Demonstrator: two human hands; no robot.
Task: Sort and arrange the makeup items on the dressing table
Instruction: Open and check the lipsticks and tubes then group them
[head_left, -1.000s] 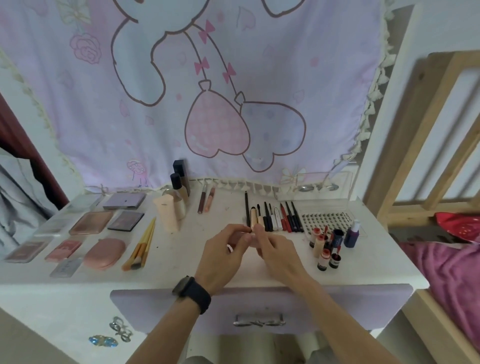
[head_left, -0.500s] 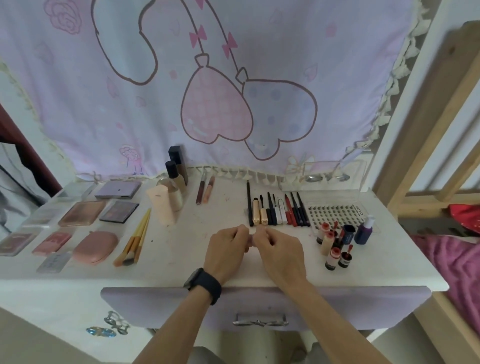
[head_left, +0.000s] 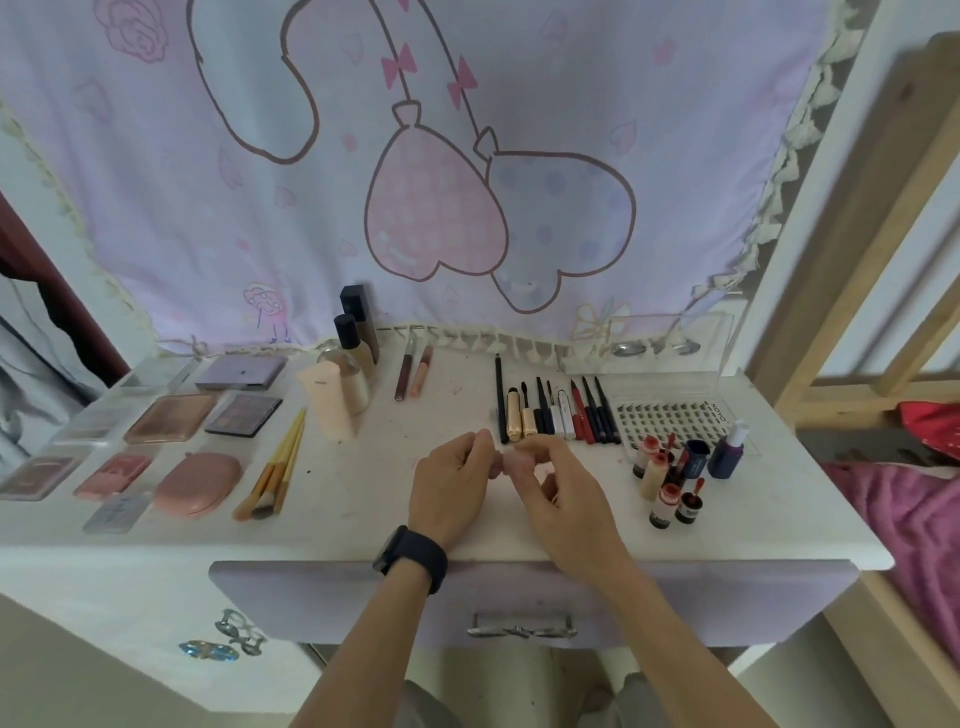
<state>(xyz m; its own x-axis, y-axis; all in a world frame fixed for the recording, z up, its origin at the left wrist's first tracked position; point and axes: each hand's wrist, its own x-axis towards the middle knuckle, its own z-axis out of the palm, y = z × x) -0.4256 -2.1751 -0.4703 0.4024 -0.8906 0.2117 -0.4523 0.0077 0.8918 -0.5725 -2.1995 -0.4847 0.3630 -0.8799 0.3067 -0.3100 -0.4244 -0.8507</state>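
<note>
Two hands meet over the dressing table (head_left: 363, 499) centre-front. The left hand (head_left: 451, 486) and right hand (head_left: 563, 496) both pinch one small pink item (head_left: 511, 462). Two lip tubes (head_left: 413, 371) lie behind; three brushes (head_left: 272, 467) lie left. The front edge is bare. The hands now sit slightly apart versus half a second ago.

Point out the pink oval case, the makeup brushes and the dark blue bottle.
pink oval case (head_left: 198, 483), head view, middle of lid
makeup brushes (head_left: 278, 467), head view, mid handles
dark blue bottle (head_left: 726, 459), head view, on its body
</note>
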